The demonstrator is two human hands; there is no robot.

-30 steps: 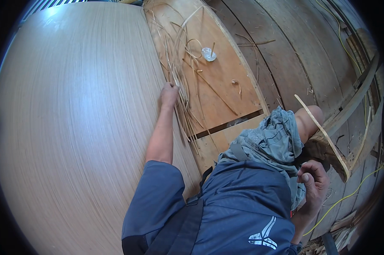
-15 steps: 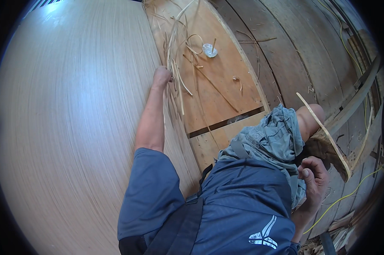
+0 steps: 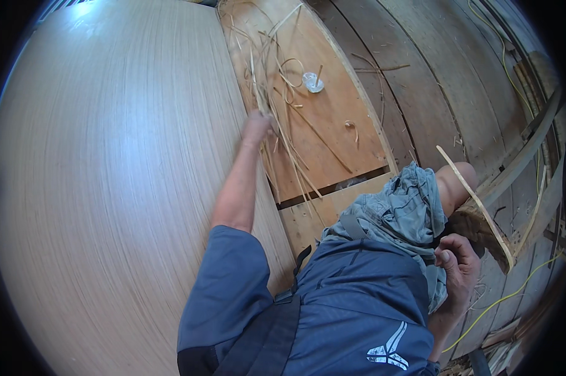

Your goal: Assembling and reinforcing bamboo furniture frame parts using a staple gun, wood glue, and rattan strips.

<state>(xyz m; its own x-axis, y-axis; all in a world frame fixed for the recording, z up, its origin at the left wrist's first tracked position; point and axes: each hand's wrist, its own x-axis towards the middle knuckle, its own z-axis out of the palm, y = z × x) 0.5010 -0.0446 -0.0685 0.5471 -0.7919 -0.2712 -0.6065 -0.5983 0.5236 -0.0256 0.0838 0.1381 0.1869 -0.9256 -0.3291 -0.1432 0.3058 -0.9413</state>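
My left hand [image 3: 258, 127] is closed around a bundle of thin, pale wood strips [image 3: 281, 128] at the panel's edge. The strips fan out above and below my fist; some are long and straight, others curl into loops. A large wood-grain panel [image 3: 126, 182] fills the left side, right beside my left forearm. Over at the right, next to my shorts, my right hand [image 3: 460, 269] has its fingers curled in with the thumb against them. Whatever is between those fingers, if anything, is hidden from sight.
A small clear plastic cup [image 3: 313, 82] with a stick in it stands on the plywood board [image 3: 333, 147]. Curled shavings [image 3: 352, 128] lie near it. A long bent strip [image 3: 474, 194] leans against a rough timber block [image 3: 477, 227]. A yellow cord [image 3: 515, 288] crosses the plank floor.
My left hand has moved right and slightly nearer, carrying the strips off the panel's edge and over the plywood board. My right hand has barely shifted.
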